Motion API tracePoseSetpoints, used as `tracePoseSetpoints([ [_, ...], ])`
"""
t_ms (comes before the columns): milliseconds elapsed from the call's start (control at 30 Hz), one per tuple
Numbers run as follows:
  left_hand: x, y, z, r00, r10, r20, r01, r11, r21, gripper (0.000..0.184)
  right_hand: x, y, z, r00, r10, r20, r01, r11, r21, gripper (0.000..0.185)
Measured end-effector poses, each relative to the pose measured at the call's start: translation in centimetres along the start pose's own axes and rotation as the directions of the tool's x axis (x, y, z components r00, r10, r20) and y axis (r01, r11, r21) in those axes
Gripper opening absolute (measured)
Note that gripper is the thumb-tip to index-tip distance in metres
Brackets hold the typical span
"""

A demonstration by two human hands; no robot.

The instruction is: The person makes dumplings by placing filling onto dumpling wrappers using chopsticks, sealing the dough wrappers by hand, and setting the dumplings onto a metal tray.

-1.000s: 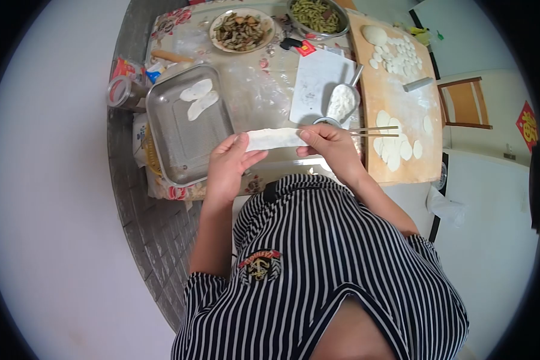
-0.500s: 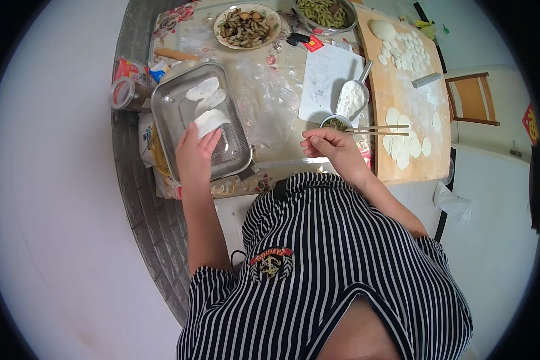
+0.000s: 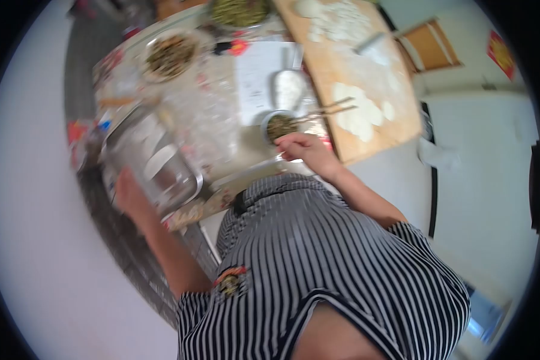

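My left hand is at the near left side of the metal tray, its fingers smeared by motion. Inside the tray, a white folded dough piece lies apart from my hand, with more pale pieces behind it. My right hand is closed, thumb against curled fingers, and nothing shows in it. It hovers just in front of a small bowl of chopped filling. Chopsticks rest across that bowl and point right. A metal scoop of flour lies behind the bowl on a white sheet.
On the right, a wooden board carries flat dough rounds, small dough lumps and a rolling pin. Farther back are a plate of cooked food and a bowl of green food. Clear plastic covers the middle.
My left hand has let go of the dough piece and drawn back to the tray's near left side. The view has shifted and blurred. My right hand stays closed near the bowl.
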State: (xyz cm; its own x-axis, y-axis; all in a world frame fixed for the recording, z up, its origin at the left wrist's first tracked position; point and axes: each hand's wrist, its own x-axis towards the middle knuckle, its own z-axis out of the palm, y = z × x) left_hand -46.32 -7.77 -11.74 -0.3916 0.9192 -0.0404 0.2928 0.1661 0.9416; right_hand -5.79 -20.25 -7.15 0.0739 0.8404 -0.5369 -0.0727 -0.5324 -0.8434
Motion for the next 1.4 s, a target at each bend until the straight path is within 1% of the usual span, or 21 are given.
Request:
tracePoseSetpoints([
  [33, -0.9, 1.8, 0.7, 0.999, -0.044, -0.018, 0.042, 0.993, -0.108, 0.030, -0.3, 0.9, -1.2, 1.000, 0.026, -0.009, -0.026, 1.000, -0.015, 0.024],
  [100, -1.9, 3.8, 1.3, 0.999, -0.044, 0.012, 0.045, 0.997, -0.057, 0.029, -0.9, 2.5, -3.7, 0.992, 0.072, -0.108, -0.072, 0.997, -0.003, 0.022],
  [167, -2.9, 4.9, 1.8, 0.997, -0.051, 0.066, 0.057, 0.995, -0.084, 0.028, -1.2, 4.3, -7.0, 0.945, 0.097, -0.312, -0.101, 0.995, 0.002, 0.015],
  [233, -4.3, 6.4, 3.0, 0.993, -0.035, 0.109, 0.046, 0.994, -0.098, 0.027, -1.1, 6.1, -11.3, 0.887, 0.068, -0.456, -0.014, 0.993, 0.121, 0.010],
  [333, -7.4, 9.4, 5.4, 0.983, -0.013, 0.185, 0.035, 0.993, -0.114, 0.026, 0.1, 11.0, -19.0, 0.649, 0.038, -0.760, -0.001, 0.999, 0.049, 0.016],
  [367, -8.4, 10.1, 6.5, 0.973, -0.005, 0.229, 0.034, 0.992, -0.122, 0.026, 1.9, 15.4, -23.5, 0.549, -0.008, -0.836, -0.171, 0.978, -0.121, 0.023],
  [400, -9.3, 10.6, 7.6, 0.972, -0.002, 0.233, 0.030, 0.993, -0.115, 0.026, 1.3, 14.0, -24.0, 0.390, -0.032, -0.920, -0.354, 0.917, -0.182, 0.029],
  [500, -11.7, 12.0, 10.6, 0.961, 0.002, 0.277, 0.035, 0.991, -0.126, 0.025, 0.7, 14.0, -26.8, 0.334, -0.017, -0.942, -0.376, 0.914, -0.150, 0.035],
  [533, -12.6, 12.6, 11.6, 0.953, -0.004, 0.303, 0.041, 0.992, -0.116, 0.024, 0.3, 12.5, -27.2, 0.416, -0.005, -0.909, -0.372, 0.911, -0.176, 0.040],
  [633, -14.0, 13.3, 14.0, 0.929, -0.019, 0.369, 0.057, 0.994, -0.091, 0.026, 0.8, 10.2, -28.6, 0.379, -0.057, -0.924, -0.368, 0.907, -0.207, 0.046],
  [700, -15.1, 13.8, 15.7, 0.911, -0.033, 0.410, 0.070, 0.995, -0.075, 0.027, 0.9, 8.7, -29.6, 0.369, 0.049, -0.928, -0.367, 0.925, -0.097, 0.052],
  [800, -16.7, 15.0, 18.3, 0.892, -0.026, 0.451, 0.091, 0.988, -0.124, 0.024, 2.2, 8.8, -31.9, 0.421, 0.143, -0.896, -0.503, 0.858, -0.099, 0.055],
  [900, -18.1, 15.9, 20.3, 0.877, -0.009, 0.480, 0.080, 0.989, -0.128, 0.023, 2.6, 9.6, -33.3, 0.513, 0.261, -0.818, -0.451, 0.892, 0.001, 0.047],
  [1033, -20.0, 15.6, 22.0, 0.836, -0.013, 0.549, 0.091, 0.989, -0.114, 0.025, 1.6, 9.1, -32.6, 0.549, 0.167, -0.819, -0.459, 0.879, -0.128, 0.035],
  [1100, -21.0, 15.4, 22.8, 0.832, -0.014, 0.555, 0.096, 0.988, -0.119, 0.024, 0.7, 7.8, -30.9, 0.517, -0.418, -0.746, -0.321, 0.714, -0.622, 0.021],
  [1133, -21.5, 15.3, 23.3, 0.766, 0.060, 0.640, -0.018, 0.997, -0.071, 0.027, -0.1, 6.3, -29.6, 0.540, -0.419, -0.730, -0.303, 0.712, -0.633, 0.021],
  [1200, -23.0, 16.5, 24.4, 0.640, 0.169, 0.750, -0.268, 0.963, 0.012, 0.036, -2.3, 2.8, -27.1, 0.774, -0.487, -0.405, 0.010, 0.650, -0.760, 0.016],
  [1233, -23.9, 18.0, 25.1, 0.586, 0.212, 0.782, -0.394, 0.918, 0.047, 0.042, -2.8, 1.9, -25.9, 0.783, -0.488, -0.386, 0.027, 0.647, -0.762, 0.016],
  [1300, -25.4, 19.9, 26.5, 0.528, 0.268, 0.806, -0.475, 0.880, 0.019, 0.050, -3.5, 0.3, -23.3, 0.700, -0.714, 0.002, 0.405, 0.394, -0.825, 0.013],
  [1333, -25.5, 20.1, 26.9, 0.542, 0.264, 0.798, -0.471, 0.882, 0.028, 0.050, -4.0, -0.8, -21.6, 0.686, -0.724, 0.069, 0.481, 0.380, -0.790, 0.014],
  [1400, -25.3, 20.1, 27.4, 0.414, 0.394, 0.821, -0.594, 0.800, -0.085, 0.048, -4.9, -3.3, -18.3, 0.623, -0.759, 0.188, 0.635, 0.351, -0.688, 0.015],
])
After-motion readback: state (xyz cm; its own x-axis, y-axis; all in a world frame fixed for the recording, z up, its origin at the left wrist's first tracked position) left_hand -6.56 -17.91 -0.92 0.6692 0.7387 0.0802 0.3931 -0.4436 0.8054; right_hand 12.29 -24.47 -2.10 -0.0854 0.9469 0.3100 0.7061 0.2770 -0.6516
